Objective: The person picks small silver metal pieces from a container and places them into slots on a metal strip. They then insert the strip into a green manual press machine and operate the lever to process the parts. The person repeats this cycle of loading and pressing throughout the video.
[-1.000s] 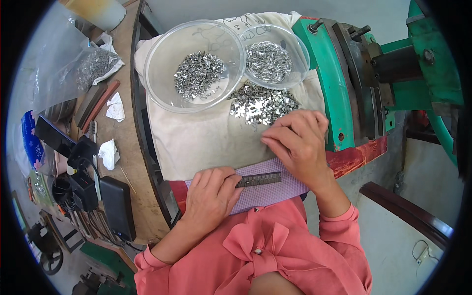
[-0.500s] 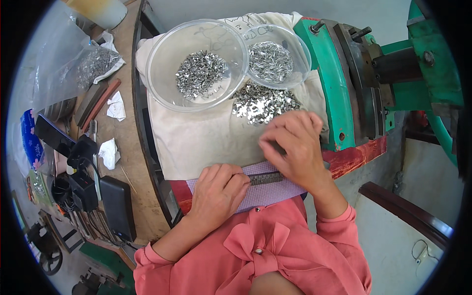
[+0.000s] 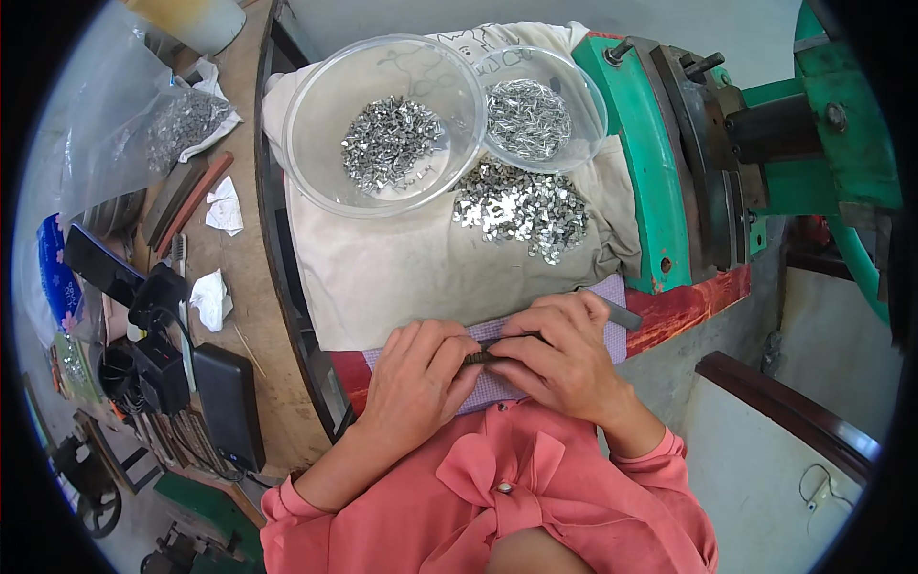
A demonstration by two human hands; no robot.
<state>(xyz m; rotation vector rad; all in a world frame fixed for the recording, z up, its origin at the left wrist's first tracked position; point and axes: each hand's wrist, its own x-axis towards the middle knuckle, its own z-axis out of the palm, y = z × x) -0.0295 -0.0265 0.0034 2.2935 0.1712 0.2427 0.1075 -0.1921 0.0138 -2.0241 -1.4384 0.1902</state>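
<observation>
My left hand (image 3: 413, 376) is closed at the near edge of the cloth, its thumb and fingertips pinching a dark, segmented metal strip (image 3: 477, 358) that looks like a watch band. Close beside it, my right hand (image 3: 559, 356) is closed too, thumb and fingers on the strip's other side. Fingers hide most of the strip. A grey flat bar (image 3: 623, 317) sticks out past my right hand, over a purple checked cloth (image 3: 612, 340). Farther off, a pile of small shiny metal pieces (image 3: 521, 212) lies on a beige cloth (image 3: 402, 273).
Behind the pile stand a large clear bowl (image 3: 298, 143) of small metal links and a smaller one (image 3: 595, 100) of thin metal pins. A green machine (image 3: 660, 220) borders the right. Along the left, a wooden bench (image 3: 263, 402) carries a black power bank (image 3: 229, 407), tissues and sharpening stones.
My right hand has come down from beside the pile to the strip, meeting my left hand. Some pieces at the pile's near right edge have spread toward me.
</observation>
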